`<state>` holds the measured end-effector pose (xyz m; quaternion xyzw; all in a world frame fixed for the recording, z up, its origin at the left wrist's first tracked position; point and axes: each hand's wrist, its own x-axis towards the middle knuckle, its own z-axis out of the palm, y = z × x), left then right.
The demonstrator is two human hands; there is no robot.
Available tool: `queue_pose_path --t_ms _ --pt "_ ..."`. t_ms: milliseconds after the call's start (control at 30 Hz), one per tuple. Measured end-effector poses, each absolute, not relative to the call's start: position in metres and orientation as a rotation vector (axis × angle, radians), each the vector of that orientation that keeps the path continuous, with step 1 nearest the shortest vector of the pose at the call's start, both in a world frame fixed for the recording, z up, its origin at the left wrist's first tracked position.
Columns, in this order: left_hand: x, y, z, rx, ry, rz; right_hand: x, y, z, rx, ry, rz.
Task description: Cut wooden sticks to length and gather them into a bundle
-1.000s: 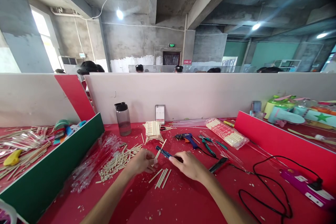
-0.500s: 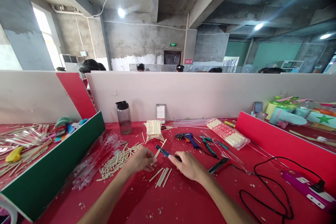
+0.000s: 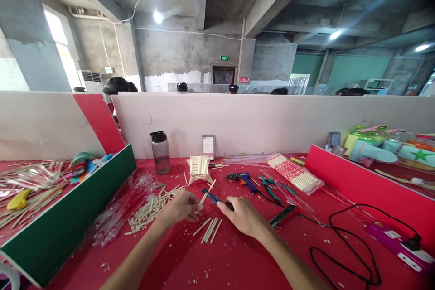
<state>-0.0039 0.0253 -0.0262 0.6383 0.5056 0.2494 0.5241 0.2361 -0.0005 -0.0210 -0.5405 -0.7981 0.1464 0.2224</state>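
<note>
Between the fingertips of my left hand (image 3: 183, 207) is a thin pale wooden stick (image 3: 208, 191), slanting up to the right. My right hand (image 3: 239, 214) is wrapped round a slim blue hand tool with a dark head (image 3: 211, 195); its exact kind is hard to make out. The tool's head meets the stick near its middle. Just beyond the hands stands a small structure of wooden sticks (image 3: 199, 168). Several short cut sticks (image 3: 211, 229) lie on the red table below the hands. A heap of short sticks (image 3: 152, 208) is left of my left hand.
A hot glue gun (image 3: 243, 180), green-handled pliers (image 3: 270, 189) and a bag of sticks (image 3: 294, 172) lie to the right. A water bottle (image 3: 160, 153) stands behind. Low green (image 3: 73, 213) and red (image 3: 367, 181) dividers flank the table; a cable leads to a purple power strip (image 3: 399, 244).
My right hand has shifted very slightly on the tool. The stick, the tool's head and my left hand stay almost in place.
</note>
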Motion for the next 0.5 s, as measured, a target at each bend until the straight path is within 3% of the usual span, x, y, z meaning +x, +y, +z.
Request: queue_pose_path --t_ms 267,500 --pt "-0.001 0.024 -0.025 1.551 1.312 0.616 0.244 0.002 -0.016 -1.532 -2.211 0.362" --pt "-0.01 0.024 -0.028 2.053 1.48 0.395 0.259 0.003 -0.006 -1.543 -2.237 0.354"
